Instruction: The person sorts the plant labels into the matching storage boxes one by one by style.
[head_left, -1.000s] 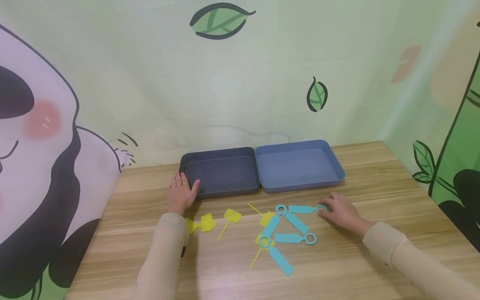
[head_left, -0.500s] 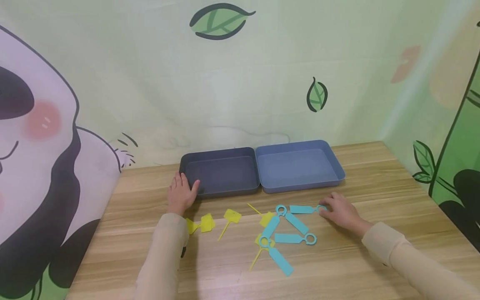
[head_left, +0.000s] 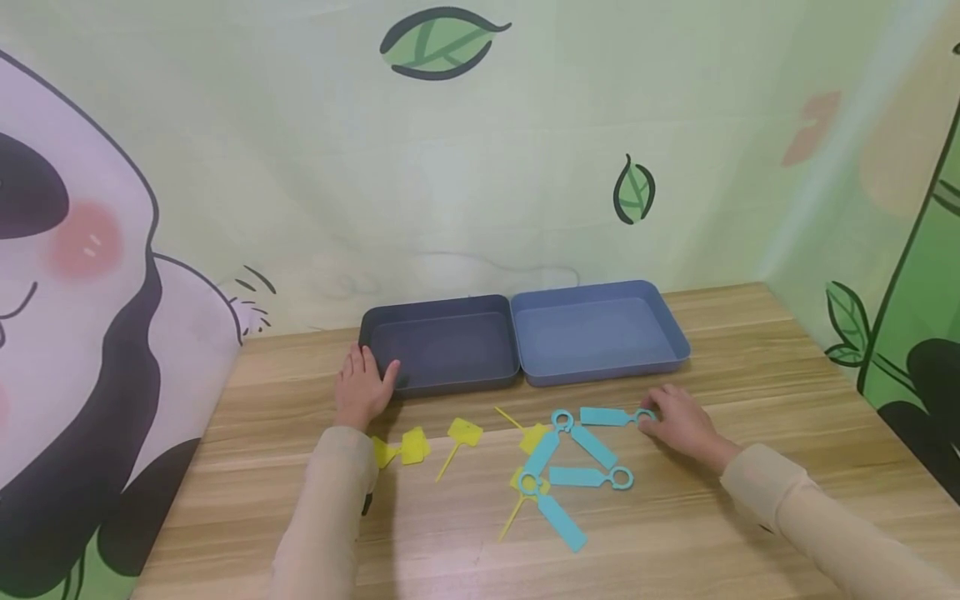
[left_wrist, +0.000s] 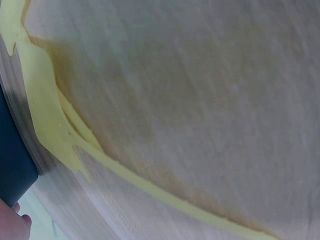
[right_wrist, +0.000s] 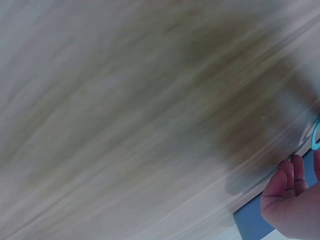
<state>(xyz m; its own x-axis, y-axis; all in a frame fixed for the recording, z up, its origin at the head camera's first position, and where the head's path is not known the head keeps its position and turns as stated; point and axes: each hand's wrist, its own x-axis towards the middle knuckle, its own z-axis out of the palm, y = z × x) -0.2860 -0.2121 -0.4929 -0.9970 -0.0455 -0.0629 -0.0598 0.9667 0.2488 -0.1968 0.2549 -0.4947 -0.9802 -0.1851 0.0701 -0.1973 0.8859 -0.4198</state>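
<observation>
At the near left corner of the dark tray (head_left: 450, 342), my left hand (head_left: 363, 387) rests with its fingers extended over the rim. My right hand (head_left: 682, 423) pinches the ring end of a light-blue ring tag (head_left: 603, 416), whose flat strip points left over the table. Fingertips partly cover that ring. Several more light-blue ring tags (head_left: 576, 477) lie left of this hand, some overlapping yellow tags. In the right wrist view, a bit of the blue ring (right_wrist: 315, 140) shows beside the fingers. Yellow stemmed tags (head_left: 465, 431) lie near the left forearm, one appearing large in the left wrist view.
A blue tray (head_left: 592, 329) stands against the dark tray's right side, both near the patterned backdrop (head_left: 480, 167). The wooden table (head_left: 675, 533) spreads in front. A small black item (head_left: 367, 503) shows beside the left sleeve.
The pinched light-blue tag has shifted very slightly right, along with my right hand. My left hand stays in place on the dark tray.
</observation>
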